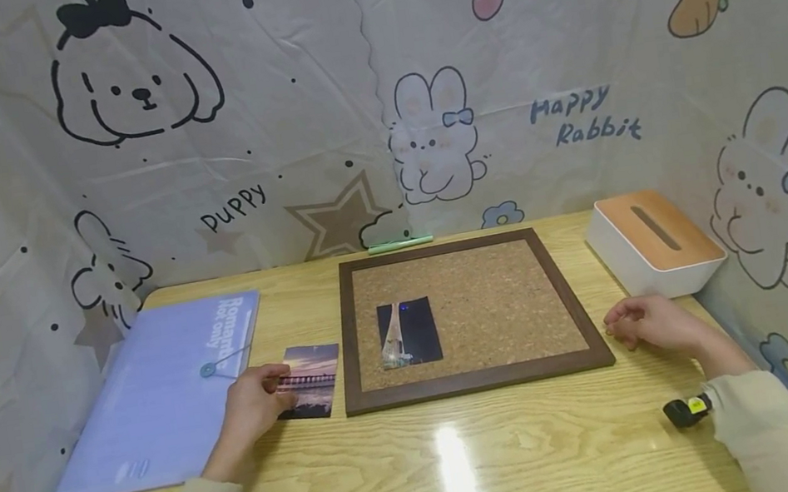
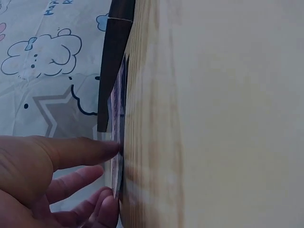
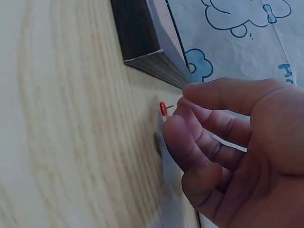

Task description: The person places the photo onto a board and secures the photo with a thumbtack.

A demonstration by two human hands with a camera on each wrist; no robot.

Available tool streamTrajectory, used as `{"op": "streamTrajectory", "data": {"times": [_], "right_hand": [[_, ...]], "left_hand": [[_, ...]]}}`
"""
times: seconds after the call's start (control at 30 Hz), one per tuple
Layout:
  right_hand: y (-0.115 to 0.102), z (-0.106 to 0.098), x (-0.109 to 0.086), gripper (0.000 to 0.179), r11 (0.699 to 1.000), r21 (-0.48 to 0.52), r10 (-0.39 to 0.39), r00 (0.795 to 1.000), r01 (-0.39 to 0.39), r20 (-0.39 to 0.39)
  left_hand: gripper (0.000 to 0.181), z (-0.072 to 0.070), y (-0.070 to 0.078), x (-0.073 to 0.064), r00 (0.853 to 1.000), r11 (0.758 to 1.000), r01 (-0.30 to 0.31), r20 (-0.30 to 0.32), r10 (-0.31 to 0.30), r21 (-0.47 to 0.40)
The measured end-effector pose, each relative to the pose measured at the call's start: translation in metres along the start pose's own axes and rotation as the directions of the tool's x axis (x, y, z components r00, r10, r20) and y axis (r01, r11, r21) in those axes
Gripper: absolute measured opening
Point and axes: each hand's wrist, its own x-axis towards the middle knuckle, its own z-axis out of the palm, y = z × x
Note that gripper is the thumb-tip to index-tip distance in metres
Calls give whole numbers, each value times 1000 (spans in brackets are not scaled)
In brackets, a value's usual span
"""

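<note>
In the head view my left hand (image 1: 253, 404) is at the left edge of a sunset bridge photo (image 1: 318, 383), left of a framed corkboard (image 1: 486, 309). The left wrist view has the thumb on top of the photo (image 2: 117, 126), whose near end tilts slightly off the table between thumb and fingertips. My right hand (image 1: 655, 327) bends loosely beside the board's lower right corner. Just off its fingertips, a red thumbtack (image 3: 163, 109) sits on the table with its point towards them. Another photo, a lit tower at night (image 1: 417, 331), lies on the cork's left part.
A lilac document folder (image 1: 151, 398) with a string button lies at the left. Behind the board is a green pen-like stick (image 1: 400, 245). At the right back stands a white tissue box (image 1: 654, 243) with a wooden lid. Patterned cloth (image 1: 314, 106) encloses the wooden table (image 1: 366, 477).
</note>
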Motion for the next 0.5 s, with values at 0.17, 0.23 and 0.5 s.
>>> {"op": "streamTrajectory", "data": {"times": [0.17,0.23,0.5], "right_hand": [[4,3,3,23,999,-3,38,999,-38,-9],[5,4,4,21,999,2,37,999,-37,-18],[4,7,4,14,1000,-26,-6,999,5,-40]], "left_hand": [[44,-1,-1,2,1000,1000,7,5,-7,11],[40,-2,-1,3,1000,1000,16,11,-16,6],[33,-9,-3,4,992,990,94,99,-83,-106]]}}
